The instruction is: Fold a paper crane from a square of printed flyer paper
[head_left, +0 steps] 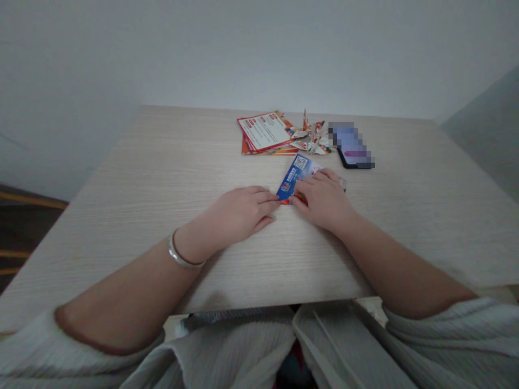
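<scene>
Blue printed leaflet [292,177]: 1 item, white QR-code panel at far end, red at near corner. Lies flat on table [162,173], set diagonally, right portion covered.

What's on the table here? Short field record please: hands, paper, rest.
left hand: flat on the table, fingertips at the lower edge of the blue paper; bracelet on the wrist
right hand: on top of the blue paper, fingers curled; grip unclear
blue paper: printed, QR code showing, partly under the right hand
behind: stack of flyers, folded paper cranes beside it, phone further right
surface: light wood table
</scene>
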Available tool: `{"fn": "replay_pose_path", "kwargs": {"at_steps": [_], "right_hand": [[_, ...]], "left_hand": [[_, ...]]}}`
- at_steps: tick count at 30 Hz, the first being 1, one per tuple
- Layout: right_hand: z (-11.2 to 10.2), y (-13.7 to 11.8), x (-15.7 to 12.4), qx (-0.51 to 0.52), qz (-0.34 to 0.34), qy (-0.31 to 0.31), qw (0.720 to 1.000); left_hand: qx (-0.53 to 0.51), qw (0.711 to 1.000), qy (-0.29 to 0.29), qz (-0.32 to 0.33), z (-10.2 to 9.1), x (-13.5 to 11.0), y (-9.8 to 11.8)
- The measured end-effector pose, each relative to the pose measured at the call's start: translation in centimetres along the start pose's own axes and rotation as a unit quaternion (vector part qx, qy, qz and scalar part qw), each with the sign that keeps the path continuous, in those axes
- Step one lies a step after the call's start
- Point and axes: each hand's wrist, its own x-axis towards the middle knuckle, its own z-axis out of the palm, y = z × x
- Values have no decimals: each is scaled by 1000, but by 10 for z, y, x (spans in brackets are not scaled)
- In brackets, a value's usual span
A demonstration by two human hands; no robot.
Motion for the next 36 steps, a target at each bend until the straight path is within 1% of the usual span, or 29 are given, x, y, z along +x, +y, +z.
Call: {"fn": "replay_pose_path", "kwargs": {"at_steps": [6,16,19,24,28,31,34,36], "right_hand": [[5,4,4,36,22,-21,999],[3,2,5,40,30,-33,998],[3,2,4,41,29,-33,998],[4,2,3,46,31,-23,998],[4,3,2,48,32,-20,998],[3,1,2,52,39,-25,998],[3,-2,5,55,47,-28,997],[2,-5,8,58,52,-26,997]], "left_hand": [[-2,1000,-1,-3,1,-1,-1],[4,1000,9,-10,3,1,1],[15,1000,5,-13,1,1,2],[18,999,-3,-36,-5,0,1],[-23,999,11,-44,-5,-2,-5],[-44,996,39,-60,-4,-1,-7],[-49,996,66,-33,-2,1,-2],[-39,997,63,-8,0,3,3]]}}
